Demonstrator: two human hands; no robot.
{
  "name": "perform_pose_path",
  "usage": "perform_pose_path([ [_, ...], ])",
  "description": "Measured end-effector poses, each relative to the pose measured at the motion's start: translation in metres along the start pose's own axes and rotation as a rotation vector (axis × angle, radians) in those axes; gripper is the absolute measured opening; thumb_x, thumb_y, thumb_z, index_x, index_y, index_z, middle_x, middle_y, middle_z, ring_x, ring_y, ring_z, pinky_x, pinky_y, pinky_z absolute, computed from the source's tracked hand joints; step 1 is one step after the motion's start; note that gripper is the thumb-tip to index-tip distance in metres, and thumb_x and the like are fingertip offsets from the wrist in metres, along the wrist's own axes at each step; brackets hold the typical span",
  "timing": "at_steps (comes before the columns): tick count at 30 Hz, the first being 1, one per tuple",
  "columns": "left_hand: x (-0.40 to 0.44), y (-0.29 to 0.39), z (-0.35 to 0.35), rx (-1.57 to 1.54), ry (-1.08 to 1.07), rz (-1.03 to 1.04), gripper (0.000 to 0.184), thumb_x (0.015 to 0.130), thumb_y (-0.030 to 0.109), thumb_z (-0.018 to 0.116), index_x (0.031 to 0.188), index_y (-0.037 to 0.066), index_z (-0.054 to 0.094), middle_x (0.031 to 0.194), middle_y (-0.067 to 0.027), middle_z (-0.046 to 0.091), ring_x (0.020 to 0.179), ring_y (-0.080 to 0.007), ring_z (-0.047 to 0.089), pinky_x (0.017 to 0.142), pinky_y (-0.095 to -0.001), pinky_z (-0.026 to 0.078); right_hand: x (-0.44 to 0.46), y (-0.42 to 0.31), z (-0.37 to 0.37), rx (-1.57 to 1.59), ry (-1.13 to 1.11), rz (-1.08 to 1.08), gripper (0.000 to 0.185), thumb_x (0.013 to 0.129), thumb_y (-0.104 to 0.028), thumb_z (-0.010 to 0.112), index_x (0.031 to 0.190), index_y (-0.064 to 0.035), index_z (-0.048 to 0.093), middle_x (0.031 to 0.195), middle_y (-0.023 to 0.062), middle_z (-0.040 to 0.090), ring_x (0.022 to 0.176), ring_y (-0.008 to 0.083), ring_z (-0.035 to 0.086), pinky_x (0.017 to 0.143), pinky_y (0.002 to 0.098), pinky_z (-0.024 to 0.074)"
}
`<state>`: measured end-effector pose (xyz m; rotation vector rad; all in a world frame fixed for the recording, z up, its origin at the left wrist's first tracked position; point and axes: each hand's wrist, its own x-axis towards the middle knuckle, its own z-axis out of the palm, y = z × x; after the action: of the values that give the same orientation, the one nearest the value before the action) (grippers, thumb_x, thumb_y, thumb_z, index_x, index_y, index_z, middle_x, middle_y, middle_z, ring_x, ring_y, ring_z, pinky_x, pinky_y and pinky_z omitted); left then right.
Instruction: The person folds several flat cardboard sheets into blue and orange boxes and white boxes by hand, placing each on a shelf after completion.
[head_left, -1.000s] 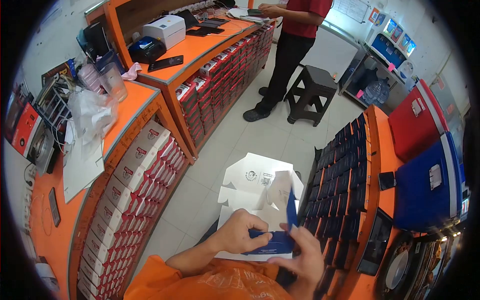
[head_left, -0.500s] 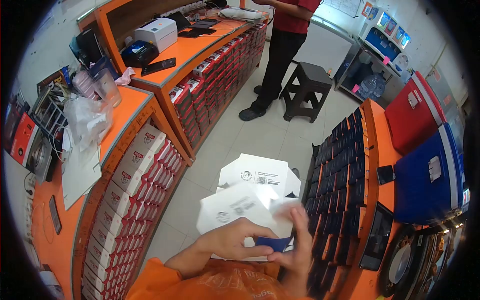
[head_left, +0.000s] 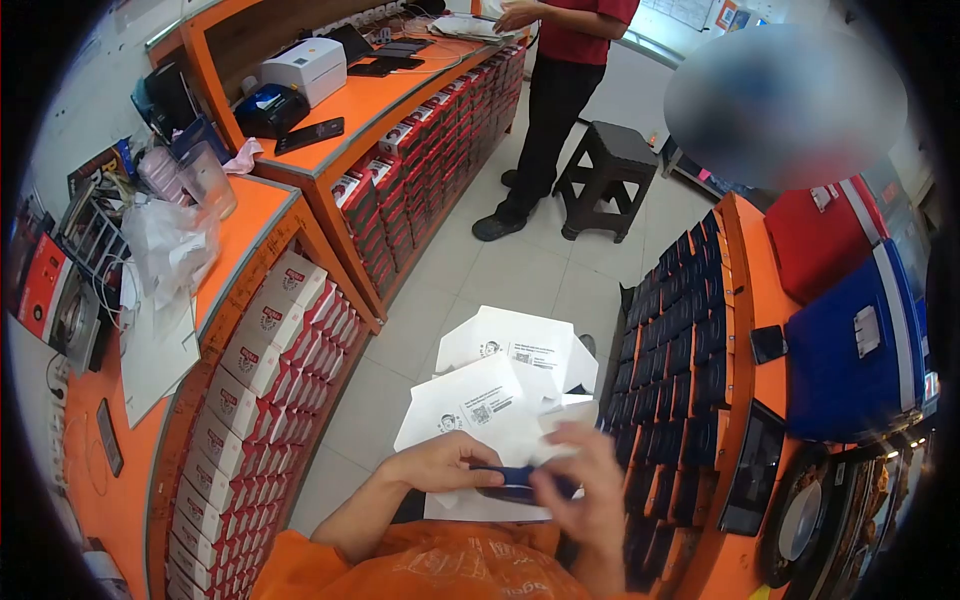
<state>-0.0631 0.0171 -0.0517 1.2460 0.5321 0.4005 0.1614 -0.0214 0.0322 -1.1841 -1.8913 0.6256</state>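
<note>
A flat white cardboard box blank (head_left: 480, 398), printed with a logo and a QR code, lies tilted in front of my body. Its near end shows a dark blue folded flap (head_left: 515, 490). My left hand (head_left: 440, 464) is closed on this flap, thumb and fingers pinching its left part. On the other side, my right hand (head_left: 585, 485) is blurred, its thumb against the blue part and its fingers curled over the blank's right end. Beneath is another white box blank (head_left: 520, 335) with similar print, partly covered.
Folded white-and-red boxes (head_left: 250, 355) fill the left shelf; dark blue ones (head_left: 680, 340) fill the right. A person in a red shirt (head_left: 570, 90) stands ahead beside a dark stool (head_left: 610, 180). Blue (head_left: 850, 340) and red (head_left: 825, 240) cooler boxes are on the right counter.
The held blank has turned flatter, so its print now reads clearly. My left hand has shifted slightly left, and the blue flap looks longer and lower between my hands.
</note>
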Motion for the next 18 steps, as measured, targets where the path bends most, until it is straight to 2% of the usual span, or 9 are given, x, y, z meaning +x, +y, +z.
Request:
perform_pose_path([
  [2,-0.003,0.006,0.004,0.113,0.059,0.059,0.022,0.091,0.019,0.067,0.103,0.000,0.069,0.083,-0.0038,0.069,0.079,-0.0106,0.060,0.071,-0.0265,0.047,0.005,0.001,-0.007,-0.119,0.099,0.009,0.019,0.070,-0.012,0.081,0.082,-0.0076,0.067,0.102,0.0099,0.063,0.107,0.0300,0.059,0.098,0.0439,0.0383],
  [4,-0.007,0.007,0.006,0.223,0.125,0.107,0.023,0.090,0.020,0.068,0.104,0.001,0.069,0.078,-0.0055,0.069,0.074,-0.0140,0.062,0.069,-0.0290,0.049,0.006,-0.003,-0.007,-0.099,-0.357,-0.143,0.016,0.073,-0.014,0.080,0.082,-0.0095,0.067,0.090,0.0075,0.063,0.095,0.0261,0.061,0.094,0.0409,0.0403],
  [8,-0.006,0.026,0.009,0.566,0.068,0.204,0.021,0.085,0.024,0.072,0.092,0.004,0.070,0.076,-0.0133,0.067,0.069,-0.0208,0.064,0.065,-0.0340,0.049,0.005,-0.010,0.000,-0.206,-0.566,0.099,0.023,0.075,-0.019,0.079,0.092,-0.0112,0.065,0.074,0.0045,0.058,0.081,0.0243,0.059,0.088,0.0403,0.0429],
  [12,-0.008,0.062,0.025,0.885,0.118,0.116,0.021,0.084,0.028,0.072,0.086,0.007,0.068,0.071,-0.0162,0.062,0.061,-0.0214,0.063,0.057,-0.0369,0.045,0.007,-0.003,0.004,-0.180,-0.516,-0.055,0.025,0.076,-0.017,0.078,0.094,-0.0093,0.062,0.079,0.0067,0.062,0.084,0.0256,0.061,0.086,0.0407,0.0440],
  [13,-0.010,0.067,0.027,0.882,0.120,0.116,0.021,0.084,0.028,0.072,0.086,0.007,0.068,0.071,-0.0162,0.062,0.061,-0.0214,0.063,0.057,-0.0369,0.045,0.008,0.000,0.003,-0.155,-0.151,-0.151,0.024,0.077,-0.017,0.076,0.096,-0.0106,0.062,0.084,0.0076,0.065,0.083,0.0267,0.062,0.085,0.0404,0.0436],
  [14,-0.011,0.071,0.027,0.722,0.290,0.175,0.019,0.085,0.025,0.072,0.084,0.006,0.068,0.067,-0.0138,0.062,0.059,-0.0194,0.063,0.055,-0.0358,0.044,0.009,0.002,0.001,-0.128,0.218,-0.241,0.022,0.079,-0.016,0.074,0.097,-0.0120,0.063,0.089,0.0085,0.067,0.082,0.0279,0.063,0.084,0.0401,0.0432],
  [15,-0.014,0.076,0.028,0.555,0.453,0.229,0.018,0.086,0.022,0.072,0.082,0.005,0.068,0.064,-0.0115,0.063,0.058,-0.0174,0.063,0.053,-0.0347,0.043,0.000,0.004,-0.003,-0.152,0.356,-0.260,0.025,0.073,-0.020,0.079,0.094,-0.0151,0.067,0.105,0.0077,0.070,0.102,0.0304,0.062,0.092,0.0445,0.0401],
  [16,-0.019,0.085,0.032,0.248,0.533,0.070,0.014,0.090,0.014,0.068,0.091,0.001,0.067,0.074,-0.0069,0.068,0.070,-0.0126,0.066,0.058,-0.0296,0.049,-0.002,0.001,-0.004,-0.155,0.350,-0.251,0.025,0.073,-0.020,0.079,0.094,-0.0151,0.067,0.105,0.0077,0.070,0.102,0.0304,0.062,0.092,0.0445,0.0401],
  [18,-0.004,0.089,0.047,-0.325,0.747,0.404,0.023,0.093,0.010,0.064,0.112,-0.003,0.060,0.096,-0.0064,0.068,0.083,-0.0115,0.066,0.065,-0.0247,0.054,-0.012,-0.011,0.000,-0.192,0.120,-0.412,0.032,0.068,-0.026,0.082,0.097,-0.0180,0.070,0.116,0.0043,0.068,0.117,0.0299,0.055,0.101,0.0489,0.0336],
])
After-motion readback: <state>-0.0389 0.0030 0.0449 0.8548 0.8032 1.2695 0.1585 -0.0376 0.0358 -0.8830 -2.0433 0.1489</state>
